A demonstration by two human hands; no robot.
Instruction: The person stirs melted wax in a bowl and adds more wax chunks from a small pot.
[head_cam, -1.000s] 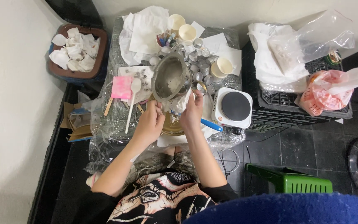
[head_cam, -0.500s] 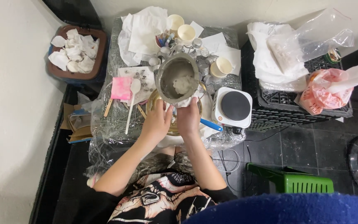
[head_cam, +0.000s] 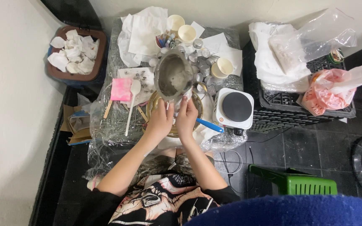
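Left hand (head_cam: 159, 121): seen just below the metal pot (head_cam: 173, 76), fingers curled up against the pot's near rim; the grip is closed on the rim's near-left edge.
Right hand (head_cam: 186, 118): set just beside the left hand, touching or nearly so; the grip is closed on the pot's near-right edge, with a scrap of white cloth or paper seemingly pinched between fingers and metal.
Direction from the grips: the pot lies directly away from both hands, on the far side, above the bench (head_cam: 118, 125) covered in crinkled clear plastic.
Nearer hand: neither can be told to be nearer; both are met at the same near edge.
Long axis: the pot is held tilted, its mouth turned up toward the camera, its length run from the hands toward the far wall.
Height: the pot is held over a shallow golden dish (head_cam: 196, 105), partly hidden by the hands; whether the two touch cannot be told.
Look of the pot: round, dull grey steel, the inner wall smeared with a pale whitish film; the bottom is seen as mostly bare.
Beside the pot: a white spoon (head_cam: 132, 100) and pink pad (head_cam: 121, 89) are seen on the left, a small white hotplate (head_cam: 234, 107) on the right.
Farther: small metal cups (head_cam: 201, 69) and paper cups (head_cam: 187, 32) are clustered beyond the pot.
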